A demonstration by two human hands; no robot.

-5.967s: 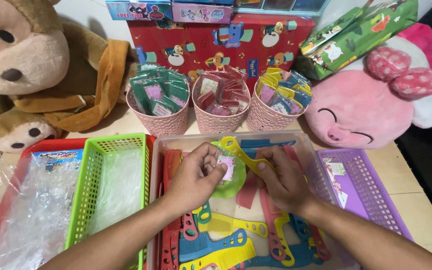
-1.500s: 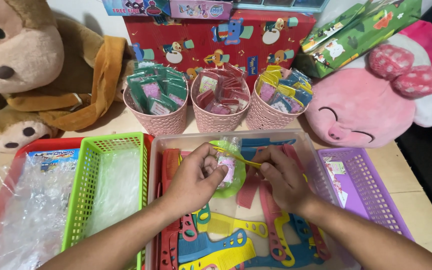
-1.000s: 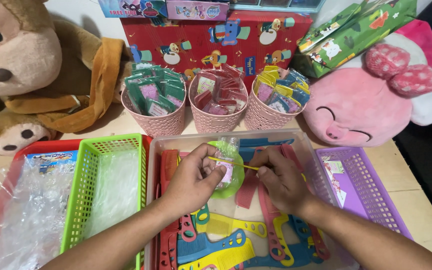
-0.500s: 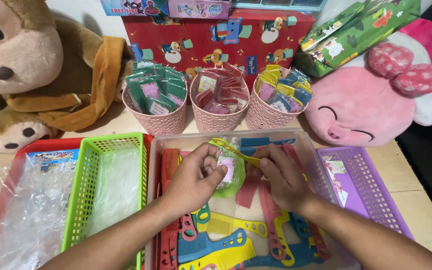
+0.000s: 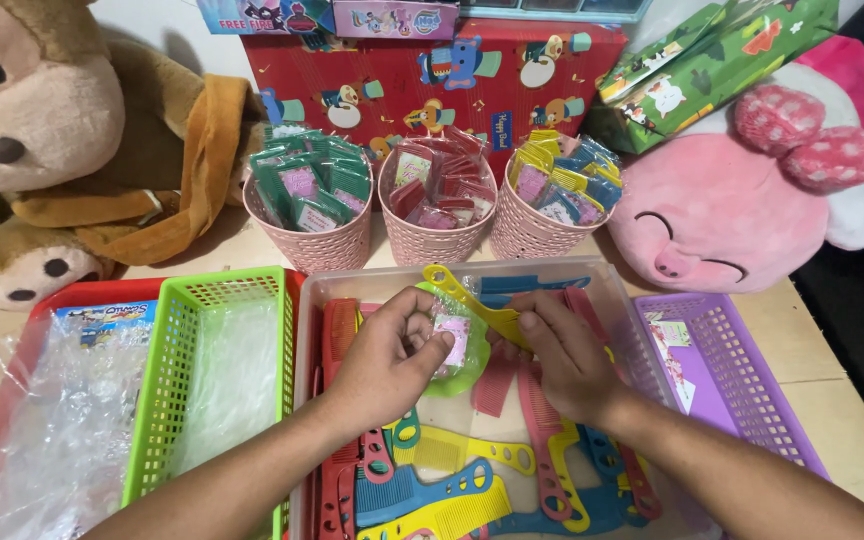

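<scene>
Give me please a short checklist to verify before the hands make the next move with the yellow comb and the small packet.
1. Left hand holds the green packet: ok.
2. Right hand grips the yellow comb: ok.
3. Comb already inside the packet: cannot tell, fingers hide the opening.
4. Work stays above the clear bin of combs: ok.
5. Three pink baskets of finished packets stand upright, within view: ok.
</scene>
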